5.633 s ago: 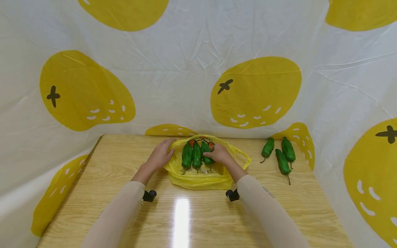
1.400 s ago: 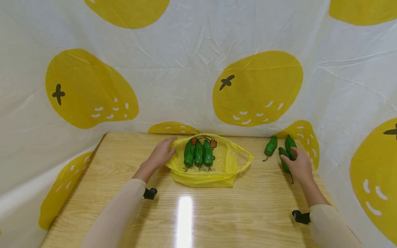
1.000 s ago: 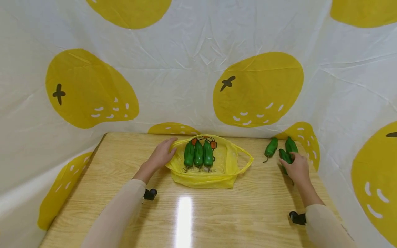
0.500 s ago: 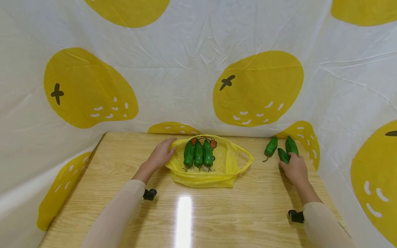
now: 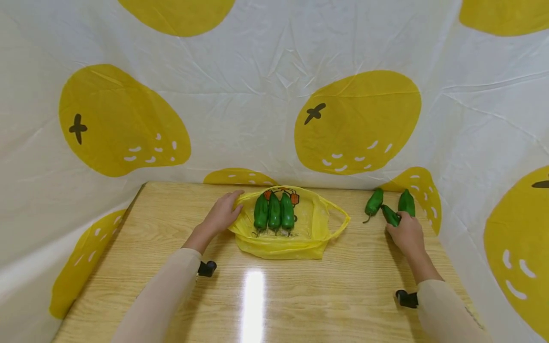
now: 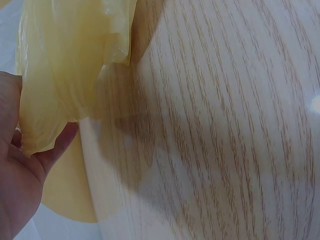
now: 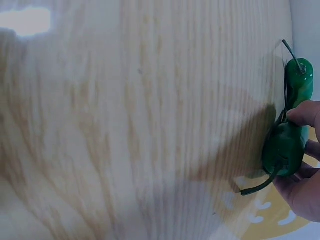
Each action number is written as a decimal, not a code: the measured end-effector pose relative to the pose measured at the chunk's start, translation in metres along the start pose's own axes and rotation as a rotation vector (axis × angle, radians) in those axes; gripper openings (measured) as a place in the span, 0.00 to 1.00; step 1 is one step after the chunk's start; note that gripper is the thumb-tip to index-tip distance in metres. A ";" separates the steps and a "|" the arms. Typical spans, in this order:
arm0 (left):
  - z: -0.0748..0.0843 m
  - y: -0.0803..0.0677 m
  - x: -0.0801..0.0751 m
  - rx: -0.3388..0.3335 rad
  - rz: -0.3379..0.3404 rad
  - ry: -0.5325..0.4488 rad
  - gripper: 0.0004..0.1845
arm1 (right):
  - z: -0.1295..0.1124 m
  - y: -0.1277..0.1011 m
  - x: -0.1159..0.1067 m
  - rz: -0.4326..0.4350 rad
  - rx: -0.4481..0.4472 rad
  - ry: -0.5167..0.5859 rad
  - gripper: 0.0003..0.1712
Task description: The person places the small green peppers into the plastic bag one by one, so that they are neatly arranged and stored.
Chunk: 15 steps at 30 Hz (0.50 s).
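A yellow plastic bag (image 5: 279,250) lies with its mouth held wide on the table, and three green peppers (image 5: 274,213) rest side by side inside it. My left hand (image 5: 222,214) pinches the bag's left edge between thumb and fingers; the yellow film (image 6: 65,60) hangs from it in the left wrist view. At the right, my right hand (image 5: 407,234) grips a green pepper (image 5: 389,216) between thumb and fingers, its curved stem (image 7: 260,189) pointing away from the hand in the right wrist view. Close by lie two more peppers, one left (image 5: 374,202) and one right (image 5: 406,202).
The wooden table (image 5: 321,300) meets a white curtain with yellow fruit prints (image 5: 356,124) along its back and sides. A bag handle loop (image 5: 340,221) sticks out to the right. Light glares on the table's front (image 5: 253,305).
My right hand left the third pepper in the bag, went right and took hold of the front pepper, shifting it slightly left, apart from the right-hand one. The left hand stays at the bag.
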<state>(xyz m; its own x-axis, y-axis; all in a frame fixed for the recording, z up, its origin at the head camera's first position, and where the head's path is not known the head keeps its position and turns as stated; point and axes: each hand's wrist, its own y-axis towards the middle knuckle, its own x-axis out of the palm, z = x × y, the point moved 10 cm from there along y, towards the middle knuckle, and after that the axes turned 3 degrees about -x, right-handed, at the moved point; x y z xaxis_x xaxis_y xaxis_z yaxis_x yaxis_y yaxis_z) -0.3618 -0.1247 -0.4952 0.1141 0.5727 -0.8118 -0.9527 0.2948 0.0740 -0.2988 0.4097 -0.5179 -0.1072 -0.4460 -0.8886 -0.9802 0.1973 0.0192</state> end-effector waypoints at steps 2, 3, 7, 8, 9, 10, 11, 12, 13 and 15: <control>0.000 0.000 0.000 0.002 0.000 0.000 0.27 | 0.002 0.000 0.001 0.005 -0.001 0.016 0.37; 0.000 0.000 0.000 0.002 0.002 0.001 0.27 | 0.002 0.000 0.001 0.007 -0.001 0.022 0.36; -0.001 0.001 0.000 0.003 0.002 0.004 0.27 | 0.003 -0.002 0.001 0.012 0.001 0.055 0.36; -0.001 0.001 0.000 0.003 0.001 0.002 0.27 | 0.003 -0.002 0.001 0.012 0.005 0.065 0.36; -0.001 0.001 0.000 0.003 0.001 0.002 0.27 | 0.003 -0.002 0.001 0.012 0.005 0.073 0.36; -0.001 0.001 0.001 0.005 -0.001 0.000 0.27 | 0.003 -0.003 0.001 0.014 0.007 0.082 0.36; 0.000 0.001 0.001 0.005 -0.002 -0.002 0.27 | 0.004 -0.003 0.001 0.015 0.009 0.089 0.36; 0.000 0.001 0.001 0.006 -0.002 -0.003 0.27 | 0.005 -0.003 0.001 0.018 0.010 0.096 0.35; 0.000 0.000 0.001 0.006 -0.002 -0.003 0.27 | 0.005 -0.003 0.001 0.022 0.008 0.101 0.35; 0.000 0.000 0.001 0.005 -0.002 -0.002 0.27 | 0.006 -0.002 0.000 0.036 0.008 0.108 0.34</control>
<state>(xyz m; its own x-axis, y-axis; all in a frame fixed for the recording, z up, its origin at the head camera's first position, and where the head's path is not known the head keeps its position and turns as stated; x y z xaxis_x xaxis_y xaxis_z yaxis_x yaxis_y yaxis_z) -0.3620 -0.1240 -0.4959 0.1163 0.5736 -0.8108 -0.9511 0.2996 0.0756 -0.2957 0.4148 -0.5207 -0.1602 -0.5299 -0.8328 -0.9740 0.2220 0.0460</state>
